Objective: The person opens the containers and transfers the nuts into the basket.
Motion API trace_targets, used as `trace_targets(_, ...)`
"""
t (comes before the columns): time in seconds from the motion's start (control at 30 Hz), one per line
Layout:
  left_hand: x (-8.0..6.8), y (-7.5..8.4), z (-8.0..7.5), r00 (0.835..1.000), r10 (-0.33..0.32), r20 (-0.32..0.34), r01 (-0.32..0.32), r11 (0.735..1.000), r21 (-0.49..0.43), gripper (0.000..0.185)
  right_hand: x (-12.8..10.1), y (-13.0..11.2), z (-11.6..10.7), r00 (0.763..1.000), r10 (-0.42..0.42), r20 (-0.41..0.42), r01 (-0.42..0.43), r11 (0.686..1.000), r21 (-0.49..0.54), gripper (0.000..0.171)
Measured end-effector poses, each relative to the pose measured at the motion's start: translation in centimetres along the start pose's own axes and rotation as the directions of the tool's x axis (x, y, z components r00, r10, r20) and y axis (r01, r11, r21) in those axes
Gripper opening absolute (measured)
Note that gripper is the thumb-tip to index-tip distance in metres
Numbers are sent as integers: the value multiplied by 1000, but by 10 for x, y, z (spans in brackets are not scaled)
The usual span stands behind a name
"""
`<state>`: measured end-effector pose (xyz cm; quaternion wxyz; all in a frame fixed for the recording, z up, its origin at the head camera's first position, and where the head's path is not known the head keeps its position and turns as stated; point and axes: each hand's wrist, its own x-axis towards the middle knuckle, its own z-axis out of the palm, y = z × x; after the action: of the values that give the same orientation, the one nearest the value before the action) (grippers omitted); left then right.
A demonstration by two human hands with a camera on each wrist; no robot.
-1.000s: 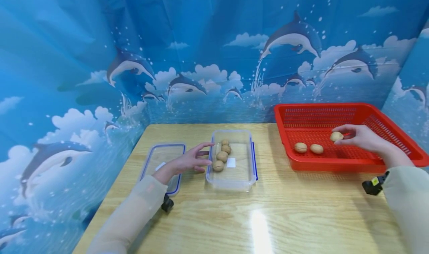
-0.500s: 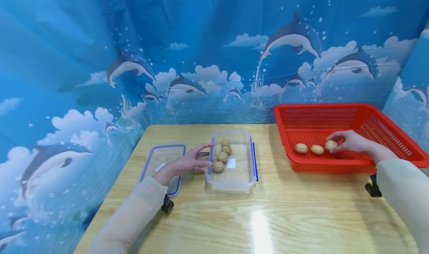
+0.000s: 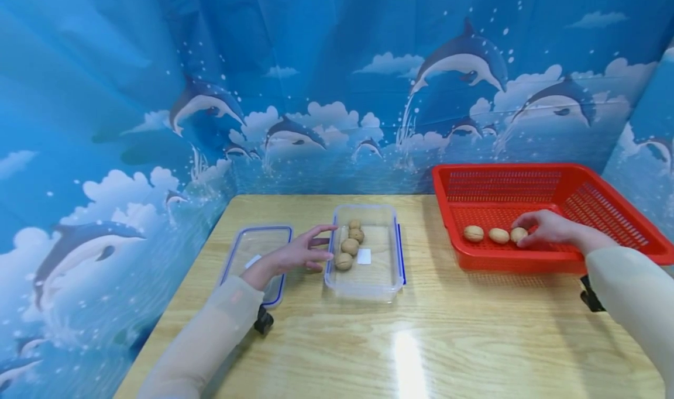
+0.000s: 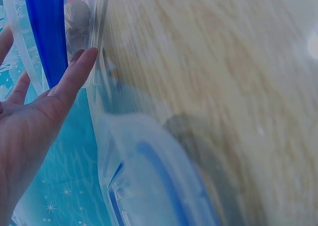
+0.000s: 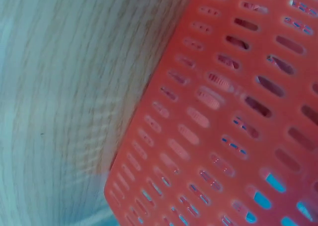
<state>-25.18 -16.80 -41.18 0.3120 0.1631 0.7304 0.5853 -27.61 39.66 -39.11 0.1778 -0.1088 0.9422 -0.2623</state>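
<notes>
My right hand (image 3: 550, 228) reaches down into the red plastic basket (image 3: 532, 262) and pinches a walnut (image 3: 518, 235) between thumb and fingers, low over the basket floor. Two more walnuts lie to its left: a middle walnut (image 3: 498, 236) and an outer walnut (image 3: 473, 233). My left hand (image 3: 295, 254), fingers spread, has its fingertips at the left side of a clear plastic food container (image 3: 383, 276). Inside that container several walnuts (image 3: 350, 246) line up along the left half. The left wrist view shows the hand (image 4: 35, 121) beside the container's blue latch (image 4: 48, 35).
A clear lid with a blue seal (image 3: 272, 301) lies on the wooden table (image 3: 347, 346), left of the container and partly under the left forearm. Dolphin-printed curtain (image 3: 337, 83) hangs behind the table. In the right wrist view the slotted basket wall (image 5: 218, 112) hides the hand.
My right hand has moved left and down inside the basket, bringing its walnut beside the other two. The left hand has stayed at the container.
</notes>
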Motion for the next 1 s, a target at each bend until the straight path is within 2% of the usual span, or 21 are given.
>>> trace_targets(0.13, 0, 1, 0, 1000, 5, 0, -5, 1000, -3, 71, -1, -1, 0, 1000, 9, 4, -9, 1000, 8, 55)
trace_targets(0.3, 0, 0, 1, 1000, 11, 3, -11, 1000, -1, 72, -5, 0, 0, 999, -12, -29, 11, 1000, -26, 56)
trace_targets(0.57, 1, -1, 3, 1000, 8, 12, -8, 1000, -20, 72, -24, -9, -9, 985, -57, -162, 51, 998, -37, 52)
trace_targets(0.73, 1, -2, 3, 1000, 3, 2, -3, 1000, -11, 71, -35, -33, -14, 966, -69, -250, 67, 998, -19, 53)
trace_targets(0.9, 0, -1, 2, 1000, 6, -2, -6, 1000, -3, 69, -42, -67, -12, 935, -132, -331, 132, 991, -23, 50)
trace_targets(1.0, 0, 0, 2, 1000, 8, -2, -8, 1000, -5, 70, -44, -90, -4, 925, -170, -340, 180, 984, -2, 50)
